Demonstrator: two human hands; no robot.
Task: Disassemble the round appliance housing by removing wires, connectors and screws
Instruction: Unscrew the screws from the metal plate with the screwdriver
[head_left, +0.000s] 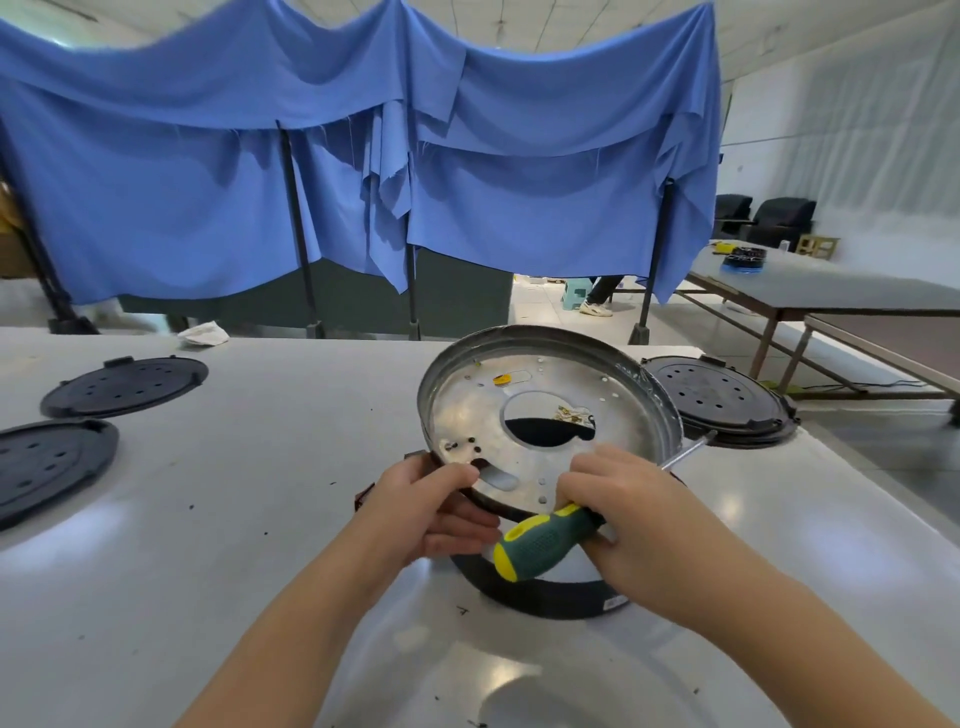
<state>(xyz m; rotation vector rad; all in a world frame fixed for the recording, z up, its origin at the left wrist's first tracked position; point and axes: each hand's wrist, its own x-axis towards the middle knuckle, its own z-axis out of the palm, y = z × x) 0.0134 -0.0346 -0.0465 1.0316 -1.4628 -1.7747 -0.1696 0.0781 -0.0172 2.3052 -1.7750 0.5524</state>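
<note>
A round silver metal plate (550, 400) with a large centre hole and many small holes is tilted up toward me from the dark round housing (545, 597) beneath it. My left hand (431, 512) grips the plate's near-left rim, thumb on top. My right hand (634, 514) holds a screwdriver with a green and yellow handle (540, 545); its metal shaft (685, 452) sticks out to the right past the rim. A yellow part (501, 379) and a small connector piece (571, 414) sit on the plate.
Two black round perforated covers (124, 384) (49, 467) lie at the left of the white table (234, 519), and another (722, 400) at the right behind the plate. Small dark bits of debris dot the tabletop. Blue cloth (363, 156) hangs behind. A second table (831, 291) stands far right.
</note>
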